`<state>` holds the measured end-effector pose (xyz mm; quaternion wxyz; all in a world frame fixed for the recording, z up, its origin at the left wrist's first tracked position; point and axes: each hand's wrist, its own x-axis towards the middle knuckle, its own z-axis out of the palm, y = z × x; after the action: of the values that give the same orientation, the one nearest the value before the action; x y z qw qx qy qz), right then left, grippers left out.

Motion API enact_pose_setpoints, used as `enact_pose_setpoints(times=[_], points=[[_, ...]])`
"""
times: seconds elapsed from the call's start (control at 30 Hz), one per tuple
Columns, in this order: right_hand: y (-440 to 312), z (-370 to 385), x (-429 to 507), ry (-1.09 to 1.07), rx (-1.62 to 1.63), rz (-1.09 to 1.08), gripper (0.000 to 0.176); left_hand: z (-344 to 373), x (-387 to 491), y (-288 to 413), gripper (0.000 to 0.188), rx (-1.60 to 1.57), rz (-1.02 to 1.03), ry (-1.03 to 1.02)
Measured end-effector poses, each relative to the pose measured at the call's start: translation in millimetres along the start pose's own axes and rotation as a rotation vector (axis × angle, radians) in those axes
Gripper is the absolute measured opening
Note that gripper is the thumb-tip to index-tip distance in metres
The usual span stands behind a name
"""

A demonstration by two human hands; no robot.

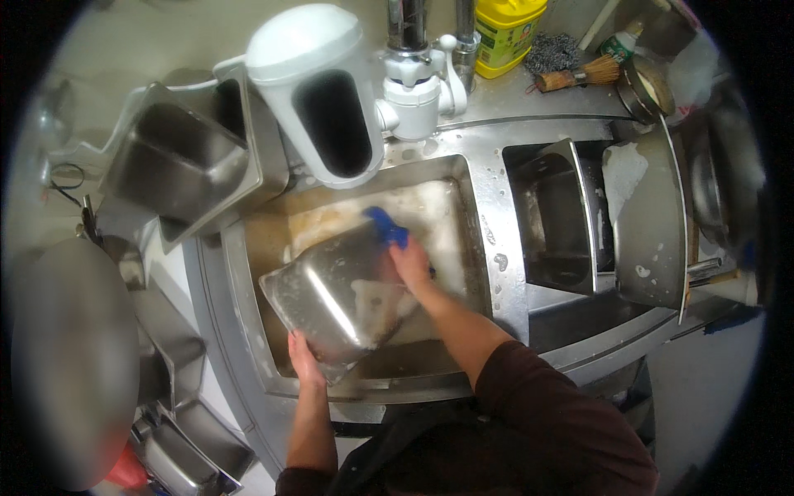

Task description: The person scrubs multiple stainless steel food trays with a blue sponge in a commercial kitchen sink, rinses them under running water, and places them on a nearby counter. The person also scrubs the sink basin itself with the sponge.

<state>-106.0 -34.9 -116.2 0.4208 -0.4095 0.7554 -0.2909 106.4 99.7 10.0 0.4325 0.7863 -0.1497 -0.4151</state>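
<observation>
A deep stainless steel pan (322, 304) is tilted over the left basin of a steel sink (462, 170), its outer side facing up with patches of suds on it. My left hand (304, 359) grips the pan's rim at its near left corner. A blue cloth or scrubber (388, 228) is in my right hand (410, 263), held against the far right part of the pan. Cloudy, foamy water (434, 201) lies in the basin beneath. The fingers of my right hand are partly blurred.
Steel pans (645, 229) stand in the right basin. More pans (180, 161) lean at the back left, and others (180, 452) sit low at the left. Behind the sink are a white tap fitting (412, 99), a yellow jug (505, 37), steel wool (552, 51) and a wooden-handled brush (574, 77).
</observation>
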Motion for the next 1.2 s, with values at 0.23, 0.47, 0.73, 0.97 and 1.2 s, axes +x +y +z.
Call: enact_pose_setpoints(times=[0.23, 0.47, 0.73, 0.97, 1.2], points=[[23.6, -9.6, -3.2, -0.175, 0.160, -0.026, 0.035, -6.1, 15.2, 2.8, 0.033, -0.047, 0.040, 0.039], [-84.1, -49.2, -109.2, -0.256, 0.336, -0.891, 0.028, 31.2, 22.8, 21.6, 0.037, -0.205, 0.036, 0.023], [-110.6, -41.5, -119.1, -0.256, 0.169, -1.365, 0.008, 27.1, 11.1, 27.2, 0.044, -0.664, -0.182, -0.412], [-102.7, -52.4, -78.9, -0.014, 0.231, -1.034, 0.034, 15.3, -19.1, 32.0, 0.048, -0.530, -0.168, -0.342], [-63.0, -31.1, -2.5, -0.010, 0.818, -0.144, 0.032, -20.5, -60.7, 32.9, 0.064, -0.329, 0.005, -0.248]])
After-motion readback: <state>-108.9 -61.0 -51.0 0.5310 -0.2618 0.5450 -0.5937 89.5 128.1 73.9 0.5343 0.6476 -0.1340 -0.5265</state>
